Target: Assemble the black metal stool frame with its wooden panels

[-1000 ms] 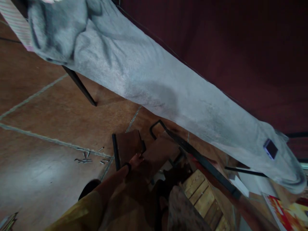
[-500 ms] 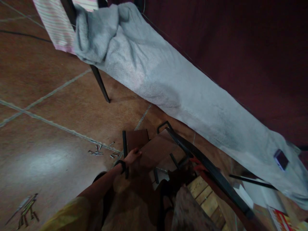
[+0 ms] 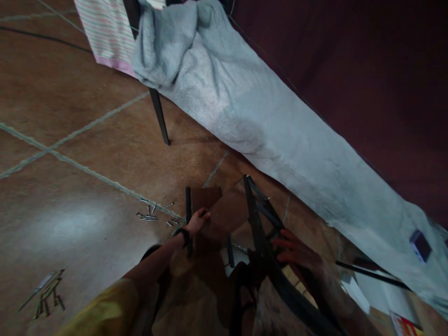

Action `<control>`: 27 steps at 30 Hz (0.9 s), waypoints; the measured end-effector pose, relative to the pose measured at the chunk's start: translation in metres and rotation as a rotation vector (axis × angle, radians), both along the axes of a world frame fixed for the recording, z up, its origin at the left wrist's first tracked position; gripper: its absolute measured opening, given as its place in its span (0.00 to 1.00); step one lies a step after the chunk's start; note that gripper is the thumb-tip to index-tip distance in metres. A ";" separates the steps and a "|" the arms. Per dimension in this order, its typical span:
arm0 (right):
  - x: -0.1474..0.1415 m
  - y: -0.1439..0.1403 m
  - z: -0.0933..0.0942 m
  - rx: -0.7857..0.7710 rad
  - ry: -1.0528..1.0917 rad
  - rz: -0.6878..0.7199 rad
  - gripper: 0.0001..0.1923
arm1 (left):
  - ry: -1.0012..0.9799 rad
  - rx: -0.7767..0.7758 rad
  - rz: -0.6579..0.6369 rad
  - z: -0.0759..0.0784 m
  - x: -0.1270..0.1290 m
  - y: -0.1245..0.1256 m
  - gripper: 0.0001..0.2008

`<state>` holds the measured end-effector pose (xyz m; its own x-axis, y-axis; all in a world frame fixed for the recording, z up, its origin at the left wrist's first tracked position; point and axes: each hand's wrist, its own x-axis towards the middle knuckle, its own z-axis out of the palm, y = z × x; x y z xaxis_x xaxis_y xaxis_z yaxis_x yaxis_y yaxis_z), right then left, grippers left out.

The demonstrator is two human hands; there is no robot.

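My left hand (image 3: 198, 220) grips the edge of a brown wooden board (image 3: 224, 215) that stands tilted on the tiled floor, beside a black metal bar (image 3: 188, 205). A dark band is on that wrist. My right hand (image 3: 296, 252) is blurred and wraps a long black metal frame piece (image 3: 261, 228) that runs from the board down toward the lower right. Its top end leans over the board. My yellow sleeve (image 3: 105, 308) fills the lower left.
Loose nails (image 3: 154, 214) lie on the brown tile floor left of the board, more nails (image 3: 45, 294) at the lower left. A long grey cloth (image 3: 266, 126) drapes a table edge, a black table leg (image 3: 159, 114) beside it. A small dark box (image 3: 419, 245) lies on the cloth.
The view has swung so the cloth sits higher. My right hand has come into view and turned the black frame piece more upright against the board. My left hand stays on the board.
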<state>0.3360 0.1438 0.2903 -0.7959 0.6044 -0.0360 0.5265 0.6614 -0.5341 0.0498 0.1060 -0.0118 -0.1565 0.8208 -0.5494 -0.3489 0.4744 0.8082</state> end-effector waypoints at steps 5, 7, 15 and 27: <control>-0.009 -0.022 0.000 0.062 -0.028 0.073 0.15 | 0.051 0.105 -0.012 0.000 0.000 0.012 0.09; -0.013 -0.031 -0.002 0.095 -0.036 0.099 0.16 | 0.083 0.149 -0.037 0.000 -0.001 0.018 0.08; -0.030 -0.051 -0.015 0.383 -0.055 0.335 0.08 | 0.363 0.241 -0.104 -0.007 -0.017 0.039 0.03; -0.037 -0.086 -0.043 0.462 -0.048 0.485 0.09 | 0.644 0.326 -0.102 -0.003 -0.044 0.061 0.08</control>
<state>0.2990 0.0575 0.2473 -0.9852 0.1405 0.0986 0.1280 0.9841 -0.1233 0.0055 0.1673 -0.0151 -0.2802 0.9548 -0.0993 0.2769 0.1795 0.9440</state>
